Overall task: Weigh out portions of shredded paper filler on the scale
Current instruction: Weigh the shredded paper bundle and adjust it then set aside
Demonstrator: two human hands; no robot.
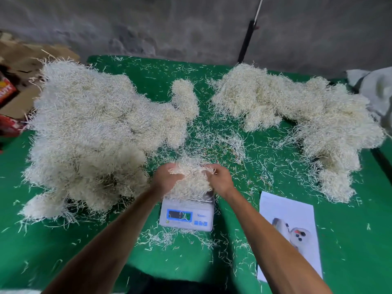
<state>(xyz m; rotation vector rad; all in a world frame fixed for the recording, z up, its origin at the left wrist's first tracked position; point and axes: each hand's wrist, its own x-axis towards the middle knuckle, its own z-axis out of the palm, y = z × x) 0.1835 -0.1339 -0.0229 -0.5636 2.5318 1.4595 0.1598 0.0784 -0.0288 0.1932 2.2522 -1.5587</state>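
Note:
A small white digital scale (186, 217) with a blue-framed display stands near the front of the green table (350, 240). On its platform lies a clump of cream shredded paper (191, 183). My left hand (167, 177) grips the clump's left side and my right hand (218, 179) grips its right side, fingers curled into the strands. A large heap of shredded paper (89, 134) fills the table's left half. A second heap (297, 115) curves along the right side. The scale's platform is mostly hidden under the clump.
A printed white sheet (290, 228) lies right of the scale. Loose strands litter the green cloth. Cardboard and red boxes (8, 96) sit off the table's left edge, a pale cloth bundle (375, 85) at the far right, a black pole (246, 41) behind.

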